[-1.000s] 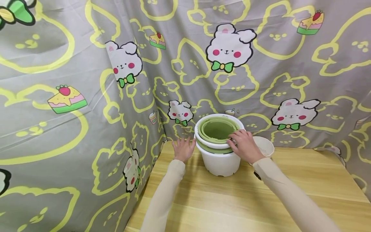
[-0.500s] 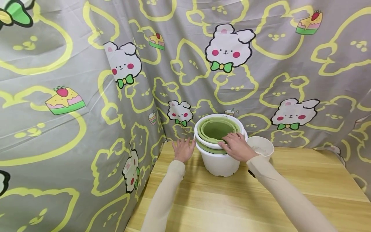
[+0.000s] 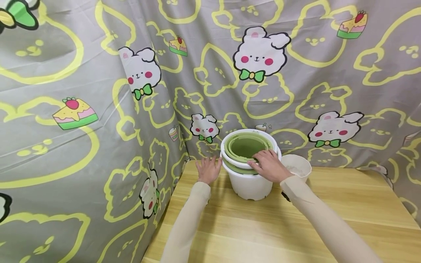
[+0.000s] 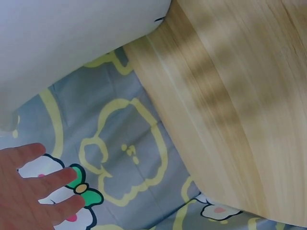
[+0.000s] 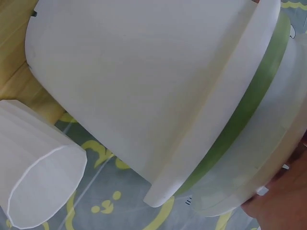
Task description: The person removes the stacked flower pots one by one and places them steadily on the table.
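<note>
A stack of nested pots, white and green by turns, stands upright on the table in the head view. Lowest is a large white pot [image 3: 250,188]; near the top a white rim [image 3: 225,155] surrounds the innermost green pots [image 3: 245,148]. My right hand [image 3: 271,166] reaches over the stack's front right edge, its fingers curled on the inner green rim and the thumb in front. In the right wrist view only part of that hand [image 5: 283,191] shows. To the left, my left hand [image 3: 208,170] spreads its fingers beside the stack, holding nothing; whether it touches the rim is unclear.
A smaller white pot [image 3: 304,170] stands behind my right hand, partly hidden. The wooden table [image 3: 250,233] meets a grey patterned curtain [image 3: 204,98] at the back and left.
My right hand has moved slightly left along the rim of the stack, then stays there. My left hand and the pots look unmoved.
</note>
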Action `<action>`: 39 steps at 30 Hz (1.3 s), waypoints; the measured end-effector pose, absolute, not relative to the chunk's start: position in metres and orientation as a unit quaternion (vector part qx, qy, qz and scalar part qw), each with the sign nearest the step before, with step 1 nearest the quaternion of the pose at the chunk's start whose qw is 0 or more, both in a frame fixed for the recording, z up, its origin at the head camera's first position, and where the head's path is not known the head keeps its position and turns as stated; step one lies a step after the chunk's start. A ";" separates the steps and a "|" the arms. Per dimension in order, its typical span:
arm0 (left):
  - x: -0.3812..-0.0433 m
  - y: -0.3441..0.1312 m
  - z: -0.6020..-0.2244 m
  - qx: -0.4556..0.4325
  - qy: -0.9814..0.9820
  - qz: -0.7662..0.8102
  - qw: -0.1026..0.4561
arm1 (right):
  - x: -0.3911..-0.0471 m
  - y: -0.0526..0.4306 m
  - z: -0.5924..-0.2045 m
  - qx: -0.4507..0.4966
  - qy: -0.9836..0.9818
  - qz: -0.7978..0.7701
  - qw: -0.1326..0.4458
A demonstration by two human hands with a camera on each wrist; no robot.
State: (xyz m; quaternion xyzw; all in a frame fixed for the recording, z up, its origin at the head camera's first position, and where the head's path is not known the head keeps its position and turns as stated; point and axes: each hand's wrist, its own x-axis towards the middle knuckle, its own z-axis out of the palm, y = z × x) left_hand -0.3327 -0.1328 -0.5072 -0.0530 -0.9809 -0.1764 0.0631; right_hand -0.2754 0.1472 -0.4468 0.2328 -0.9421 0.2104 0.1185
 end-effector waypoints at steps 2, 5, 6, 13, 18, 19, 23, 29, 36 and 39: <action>-0.332 -0.133 -0.506 -0.054 -0.980 -0.180 0.065 | -0.275 0.147 -0.447 0.231 -0.941 0.215 0.120; -0.331 -0.133 -0.506 -0.053 -0.980 -0.180 0.063 | -0.275 0.147 -0.447 0.229 -0.939 0.224 0.122; -0.331 -0.133 -0.506 -0.053 -0.980 -0.180 0.064 | -0.275 0.147 -0.447 0.229 -0.939 0.227 0.123; -0.329 -0.133 -0.506 -0.053 -0.979 -0.180 0.074 | -0.274 0.146 -0.449 0.224 -0.936 0.238 0.127; -0.327 -0.133 -0.506 -0.051 -0.980 -0.180 0.070 | -0.272 0.146 -0.451 0.222 -0.933 0.248 0.134; -0.326 -0.133 -0.505 -0.051 -0.980 -0.180 0.069 | -0.272 0.146 -0.452 0.222 -0.932 0.251 0.137; -0.326 -0.134 -0.505 -0.049 -0.981 -0.178 0.065 | -0.270 0.145 -0.452 0.225 -0.925 0.263 0.158; -0.326 -0.134 -0.504 -0.048 -0.981 -0.175 0.066 | -0.270 0.144 -0.449 0.231 -0.926 0.246 0.168; -0.325 -0.133 -0.504 -0.048 -0.983 -0.167 0.063 | -0.271 0.142 -0.442 0.203 -0.930 0.268 0.147; -0.326 -0.133 -0.504 -0.050 -0.983 -0.164 0.062 | -0.273 0.143 -0.439 0.191 -0.931 0.272 0.147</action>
